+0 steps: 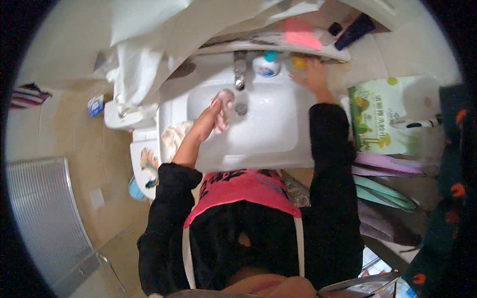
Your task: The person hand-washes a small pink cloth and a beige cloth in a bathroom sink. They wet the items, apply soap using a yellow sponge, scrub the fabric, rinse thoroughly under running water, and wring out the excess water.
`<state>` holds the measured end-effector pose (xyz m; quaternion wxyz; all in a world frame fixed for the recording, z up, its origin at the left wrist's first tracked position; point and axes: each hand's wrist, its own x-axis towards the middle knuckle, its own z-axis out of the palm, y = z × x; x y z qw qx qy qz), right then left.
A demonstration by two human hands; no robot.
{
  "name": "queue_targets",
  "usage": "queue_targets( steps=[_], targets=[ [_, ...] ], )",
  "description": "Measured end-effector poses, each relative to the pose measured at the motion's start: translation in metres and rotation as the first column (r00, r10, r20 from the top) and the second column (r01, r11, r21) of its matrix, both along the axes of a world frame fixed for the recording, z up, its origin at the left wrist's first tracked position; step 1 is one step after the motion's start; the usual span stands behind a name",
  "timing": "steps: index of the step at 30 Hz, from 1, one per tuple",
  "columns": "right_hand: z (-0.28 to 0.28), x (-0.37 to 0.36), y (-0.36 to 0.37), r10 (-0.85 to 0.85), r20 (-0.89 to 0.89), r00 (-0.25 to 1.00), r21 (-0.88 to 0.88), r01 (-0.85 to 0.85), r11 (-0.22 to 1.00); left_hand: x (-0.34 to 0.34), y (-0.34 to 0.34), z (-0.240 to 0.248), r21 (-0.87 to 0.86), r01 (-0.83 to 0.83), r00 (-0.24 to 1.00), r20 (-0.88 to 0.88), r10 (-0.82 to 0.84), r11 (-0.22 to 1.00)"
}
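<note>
My left hand (212, 115) is closed around a crumpled, wet-looking pink cloth (226, 107), above the left part of the white sink (273, 126). My right hand (314, 78) reaches to the sink's back right corner. Its fingers are spread beside a small yellow thing (299, 62), whose kind I cannot make out; whether they touch it is unclear. Left of that hand stands a white bottle (267, 66) with a teal cap. Between the hands, at the back, is the metal faucet (240, 69), over the drain (241, 109). No running water shows.
A pale cloth (175, 137) lies on the sink's left rim. Above hangs white sheeting (141, 64). A shelf behind holds a pink item (301, 34) and a dark tube (355, 31). At right are a green-and-white package (380, 116) and slippers (382, 191); a toilet (144, 171) stands left.
</note>
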<state>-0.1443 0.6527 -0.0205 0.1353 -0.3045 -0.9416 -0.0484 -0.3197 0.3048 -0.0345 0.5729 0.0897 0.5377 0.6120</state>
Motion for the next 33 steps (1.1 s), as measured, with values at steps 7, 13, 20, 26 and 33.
queue_targets(
  steps=[7,13,20,26,33],
  targets=[
    [0.016,-0.013,0.026,0.014,0.238,0.971,-0.187,0.032,0.982,-0.001,-0.017,0.040,0.239,-0.131,0.931,0.364,0.036,0.962],
    [0.038,-0.015,0.009,-0.079,0.345,0.935,-0.174,0.147,0.974,0.006,-0.023,0.044,0.362,-0.219,0.841,0.540,-0.013,0.906],
    [-0.017,-0.033,-0.164,-0.508,-0.514,0.691,-0.822,-0.229,0.521,0.019,-0.007,0.051,0.376,-0.006,0.922,0.362,-0.141,0.927],
    [-0.033,-0.068,-0.302,-0.847,-0.288,0.447,-0.622,-0.760,-0.190,0.040,0.010,-0.005,-0.051,0.129,0.946,-0.293,-0.138,0.990],
    [-0.023,-0.065,-0.320,-0.397,-0.644,0.654,-0.529,-0.005,0.849,0.044,-0.005,0.001,0.006,0.143,0.986,0.084,-0.143,0.990]
  ],
)
